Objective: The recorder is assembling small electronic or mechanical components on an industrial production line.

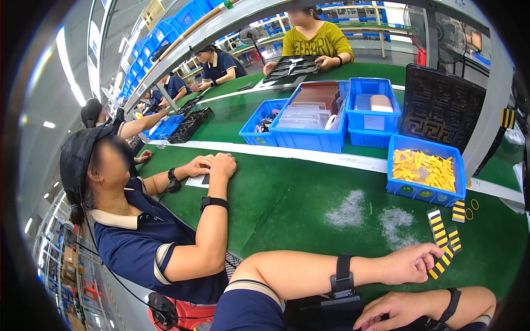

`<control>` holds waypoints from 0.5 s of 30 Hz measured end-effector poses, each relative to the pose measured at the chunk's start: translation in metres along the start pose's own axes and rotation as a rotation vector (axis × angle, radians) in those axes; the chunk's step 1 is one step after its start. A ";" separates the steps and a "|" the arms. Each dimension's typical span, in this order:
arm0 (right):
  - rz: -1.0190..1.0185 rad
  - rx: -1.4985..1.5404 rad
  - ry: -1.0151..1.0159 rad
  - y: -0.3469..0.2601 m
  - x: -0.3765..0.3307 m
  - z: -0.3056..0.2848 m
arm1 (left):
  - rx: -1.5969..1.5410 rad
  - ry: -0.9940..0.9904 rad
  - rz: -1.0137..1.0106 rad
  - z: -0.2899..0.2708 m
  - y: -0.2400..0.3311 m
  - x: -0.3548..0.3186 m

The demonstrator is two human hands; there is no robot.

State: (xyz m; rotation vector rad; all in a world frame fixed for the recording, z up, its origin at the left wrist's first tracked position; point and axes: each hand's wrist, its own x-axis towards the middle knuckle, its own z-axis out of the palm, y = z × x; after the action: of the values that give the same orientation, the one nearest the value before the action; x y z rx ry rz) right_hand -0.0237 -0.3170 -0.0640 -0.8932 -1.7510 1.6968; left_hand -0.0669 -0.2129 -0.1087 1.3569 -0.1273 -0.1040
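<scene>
My left hand (411, 263) reaches over the green work surface beside several black-and-yellow striped strips (439, 234). Its fingers are curled inward at the edge of the strips; whatever they may hold cannot be made out. Closer to me, my right hand (395, 310) hangs low at the near edge, with its fingers loosely bent and apart and nothing visible in them. Part of a dark flat object (326, 309) shows below my left forearm, mostly hidden. Both my wrists wear black straps.
A blue bin of yellow pieces (425, 170) stands beyond the strips, near two rubber bands (472, 208). More blue bins (309, 135) and a black tray (441, 105) are farther back. Whitish shreds (348, 209) lie mid-table. A co-worker (160, 220) sits close at left; another person (314, 41) is opposite.
</scene>
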 end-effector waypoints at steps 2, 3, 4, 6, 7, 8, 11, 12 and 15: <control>-0.002 -0.007 -0.016 -0.003 0.002 0.002 | 0.020 0.010 0.007 0.001 0.004 -0.004; -0.010 -0.015 -0.021 -0.004 0.002 0.003 | 0.034 0.012 0.013 0.001 0.005 -0.006; -0.008 -0.018 -0.013 -0.003 0.002 0.001 | 0.030 0.003 0.014 0.000 0.003 -0.004; 0.011 -0.007 0.005 0.000 0.000 0.000 | -0.029 -0.013 0.011 -0.001 -0.002 0.000; 0.015 -0.003 0.001 -0.001 0.000 0.001 | -0.024 -0.007 0.010 0.000 -0.002 -0.001; 0.010 -0.005 -0.004 -0.002 0.001 0.001 | -0.035 0.025 0.023 0.002 -0.002 -0.002; -0.004 -0.019 -0.012 -0.004 0.002 0.002 | -0.048 0.056 0.039 0.003 0.000 -0.003; 0.000 -0.011 -0.011 -0.004 0.002 0.002 | -0.050 0.056 0.043 0.003 0.001 -0.004; 0.015 0.000 -0.003 0.000 0.001 0.001 | -0.009 -0.019 0.000 -0.002 0.001 -0.002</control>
State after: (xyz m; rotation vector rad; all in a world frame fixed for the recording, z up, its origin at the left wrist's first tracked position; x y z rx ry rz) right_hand -0.0248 -0.3167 -0.0641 -0.9065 -1.7503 1.7079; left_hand -0.0681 -0.2109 -0.1080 1.3469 -0.1430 -0.1177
